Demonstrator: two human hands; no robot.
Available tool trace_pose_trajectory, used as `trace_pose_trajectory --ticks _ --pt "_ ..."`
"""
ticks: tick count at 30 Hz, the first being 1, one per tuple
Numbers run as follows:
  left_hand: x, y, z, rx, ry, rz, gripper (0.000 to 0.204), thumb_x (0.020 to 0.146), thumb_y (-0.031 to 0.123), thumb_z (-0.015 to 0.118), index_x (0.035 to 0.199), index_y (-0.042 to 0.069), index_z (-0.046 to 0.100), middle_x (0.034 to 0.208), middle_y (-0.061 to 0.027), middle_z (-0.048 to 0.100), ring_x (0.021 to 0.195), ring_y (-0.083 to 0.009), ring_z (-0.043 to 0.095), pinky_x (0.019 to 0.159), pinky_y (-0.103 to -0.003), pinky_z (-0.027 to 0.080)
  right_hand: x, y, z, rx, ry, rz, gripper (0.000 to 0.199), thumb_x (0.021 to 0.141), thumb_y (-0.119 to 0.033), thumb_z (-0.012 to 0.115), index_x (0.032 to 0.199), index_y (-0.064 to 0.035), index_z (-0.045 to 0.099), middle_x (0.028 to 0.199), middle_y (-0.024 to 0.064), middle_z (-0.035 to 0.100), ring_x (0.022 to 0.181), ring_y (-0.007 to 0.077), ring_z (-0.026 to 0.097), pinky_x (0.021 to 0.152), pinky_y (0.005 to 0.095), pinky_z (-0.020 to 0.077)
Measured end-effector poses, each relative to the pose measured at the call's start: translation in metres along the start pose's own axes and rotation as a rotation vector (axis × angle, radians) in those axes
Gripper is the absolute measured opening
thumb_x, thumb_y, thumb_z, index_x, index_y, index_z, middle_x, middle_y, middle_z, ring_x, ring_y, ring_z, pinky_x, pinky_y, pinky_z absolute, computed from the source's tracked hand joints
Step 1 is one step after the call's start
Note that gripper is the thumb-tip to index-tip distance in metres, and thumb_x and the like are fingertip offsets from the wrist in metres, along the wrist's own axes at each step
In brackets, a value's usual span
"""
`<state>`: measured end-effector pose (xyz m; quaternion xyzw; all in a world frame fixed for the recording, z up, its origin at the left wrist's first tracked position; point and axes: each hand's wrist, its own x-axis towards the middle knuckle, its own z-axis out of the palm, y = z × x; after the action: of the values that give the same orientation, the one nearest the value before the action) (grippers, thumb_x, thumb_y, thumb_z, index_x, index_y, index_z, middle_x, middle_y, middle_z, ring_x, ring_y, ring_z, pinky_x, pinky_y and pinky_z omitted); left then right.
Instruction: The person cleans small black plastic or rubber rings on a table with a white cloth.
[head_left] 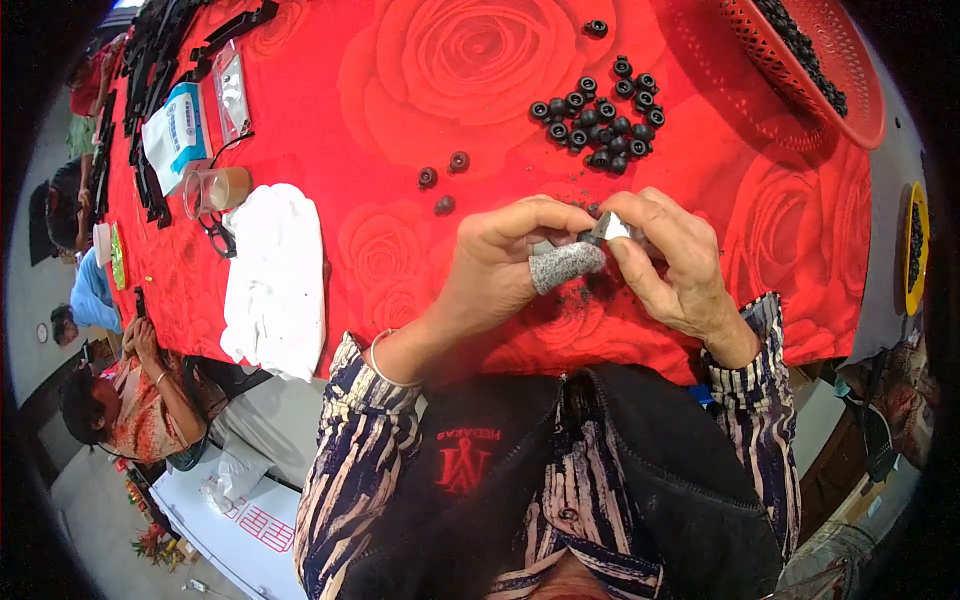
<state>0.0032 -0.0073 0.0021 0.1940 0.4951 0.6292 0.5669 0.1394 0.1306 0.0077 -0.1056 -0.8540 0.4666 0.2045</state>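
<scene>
My left hand (500, 265) and my right hand (670, 265) meet over the red rose-patterned tablecloth (400, 120), close to my chest. A grey fabric cot covers the left thumb (565, 265). Between the fingertips of both hands sits a small piece with a shiny metal blade or tab (607, 229); which hand grips what is hard to tell. Dark crumbs lie on the cloth under the hands. Beyond the hands a cluster of several small black rubber rings (600, 120) lies on the cloth, with three more rings (443, 180) to the left.
A red perforated basket (800, 60) holding black pieces stands at the far right. A white cloth (275, 275), a glass cup (215, 190), a white-and-blue packet (175, 130) and black plastic frames (160, 60) lie left. Other people sit at the left.
</scene>
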Motion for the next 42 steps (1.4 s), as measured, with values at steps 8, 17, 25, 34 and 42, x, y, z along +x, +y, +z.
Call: trace_pose_trajectory --ticks 8,17,25,34,42 --pt "-0.002 0.002 0.0 -0.084 -0.051 0.012 0.023 0.081 -0.002 0.065 0.104 -0.004 0.06 0.096 -0.0053 0.061 0.088 -0.0099 0.058 0.075 -0.022 0.049 0.003 -0.001 -0.002 0.019 -0.027 -0.025 0.02 0.077 0.001 0.059 0.097 0.0017 0.058 0.069 0.0108 0.051 0.056 0.0225 0.053 0.049 0.0319 0.0409" --pt "0.002 -0.004 -0.007 -0.103 -0.159 0.011 0.023 0.084 -0.001 0.062 0.106 -0.003 0.057 0.094 -0.0045 0.061 0.087 -0.0091 0.059 0.074 -0.022 0.05 0.004 0.001 -0.007 -0.057 -0.064 -0.083 0.023 0.075 0.0 0.06 0.097 0.0008 0.058 0.069 0.0113 0.051 0.056 0.0254 0.052 0.049 0.0345 0.0413" --pt "0.003 -0.008 -0.005 -0.049 -0.122 0.102 0.023 0.083 -0.001 0.064 0.105 -0.004 0.058 0.094 -0.005 0.06 0.088 -0.0095 0.058 0.076 -0.022 0.049 0.001 0.006 -0.003 -0.027 -0.055 -0.103 0.027 0.075 0.007 0.057 0.102 0.0034 0.056 0.07 0.0096 0.049 0.052 0.0188 0.049 0.045 0.0296 0.036" --pt "-0.001 -0.001 -0.003 -0.099 -0.087 -0.035 0.023 0.084 0.001 0.063 0.105 -0.003 0.058 0.096 -0.0055 0.061 0.088 -0.0105 0.059 0.075 -0.024 0.051 0.002 0.003 -0.004 -0.007 -0.07 -0.036 0.024 0.075 -0.001 0.06 0.099 0.0006 0.057 0.069 0.0113 0.05 0.056 0.0264 0.052 0.049 0.0349 0.0412" --pt "0.002 -0.008 -0.004 -0.116 -0.067 0.049 0.02 0.085 0.002 0.062 0.104 -0.003 0.059 0.096 -0.007 0.061 0.086 -0.0118 0.06 0.073 -0.024 0.051 0.001 0.0 -0.002 0.0 -0.059 -0.066 0.024 0.076 0.001 0.061 0.099 0.0014 0.057 0.071 0.0124 0.051 0.057 0.0266 0.053 0.05 0.0345 0.0415"
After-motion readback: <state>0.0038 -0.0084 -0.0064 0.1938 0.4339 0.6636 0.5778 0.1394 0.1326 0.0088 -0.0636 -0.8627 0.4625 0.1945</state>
